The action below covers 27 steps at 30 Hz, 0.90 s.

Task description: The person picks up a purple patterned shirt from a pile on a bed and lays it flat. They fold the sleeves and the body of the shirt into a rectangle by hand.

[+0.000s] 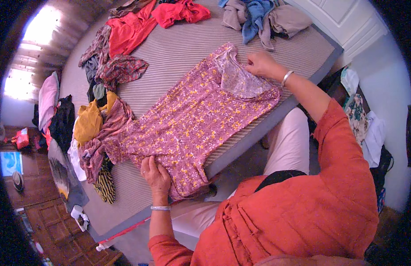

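Note:
A mauve floral garment (189, 113) with yellow and white print lies spread across the near side of the bed. Its wide opening, with the paler inner side of the fabric showing, faces the upper right. My right hand (266, 66), wearing a bangle, has its fingers curled at the edge of that opening. At the garment's lower left part, my left hand (156, 178) has its fingers closed on the cloth, which creases around them. Part of the garment hangs over the bed's edge beside my knee.
A striped mattress (179, 63) bears red clothes (132, 31), a mustard cloth (89, 123) and a black-and-yellow striped cloth (105, 183) along its left side. Blue and grey-brown cloths (257, 18) lie at the far end. A white panelled door (345, 20) stands at upper right.

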Motion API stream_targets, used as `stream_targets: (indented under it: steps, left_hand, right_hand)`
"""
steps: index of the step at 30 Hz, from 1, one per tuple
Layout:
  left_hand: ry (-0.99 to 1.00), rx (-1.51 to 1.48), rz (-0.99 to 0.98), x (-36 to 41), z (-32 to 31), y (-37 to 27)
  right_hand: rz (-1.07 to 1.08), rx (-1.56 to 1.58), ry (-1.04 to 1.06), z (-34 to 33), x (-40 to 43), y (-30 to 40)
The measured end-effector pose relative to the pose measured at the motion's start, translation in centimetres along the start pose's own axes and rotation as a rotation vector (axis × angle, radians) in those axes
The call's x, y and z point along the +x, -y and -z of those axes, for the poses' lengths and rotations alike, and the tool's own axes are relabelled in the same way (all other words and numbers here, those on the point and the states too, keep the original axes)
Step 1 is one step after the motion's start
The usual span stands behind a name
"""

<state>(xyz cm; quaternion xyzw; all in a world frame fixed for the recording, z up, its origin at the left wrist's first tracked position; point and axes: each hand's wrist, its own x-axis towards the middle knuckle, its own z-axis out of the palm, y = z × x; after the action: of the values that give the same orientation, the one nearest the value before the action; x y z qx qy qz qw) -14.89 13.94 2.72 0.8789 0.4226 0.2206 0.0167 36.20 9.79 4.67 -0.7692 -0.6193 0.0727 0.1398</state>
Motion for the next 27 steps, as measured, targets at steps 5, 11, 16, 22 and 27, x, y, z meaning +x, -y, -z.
stream_targets:
  steps: [5, 11, 16, 22, 27]
  left_hand:
    - [-0.035, 0.018, -0.029, -0.2, -0.3, 0.5]
    - [-0.025, 0.033, -0.033, -0.2, -0.1, 0.5]
    - [-0.036, -0.004, -0.029, -0.1, -0.4, 0.4]
    - [-0.018, -0.005, -0.019, -0.3, -0.7, 0.7]
    - [-0.007, -0.026, 0.010, 0.0, -0.1, -0.2]
  right_hand:
    - [-0.084, -0.116, 0.113, -0.3, -1.5, 2.4]
    - [-0.119, -0.055, 0.080, 0.7, -2.2, 1.3]
    - [-0.137, -0.117, -0.051, -0.4, -1.9, -3.4]
    - [-0.176, -0.003, -0.208, -1.0, 3.5, -1.3]
    - [-0.181, 0.017, -0.165, -1.7, 7.3, 1.1]
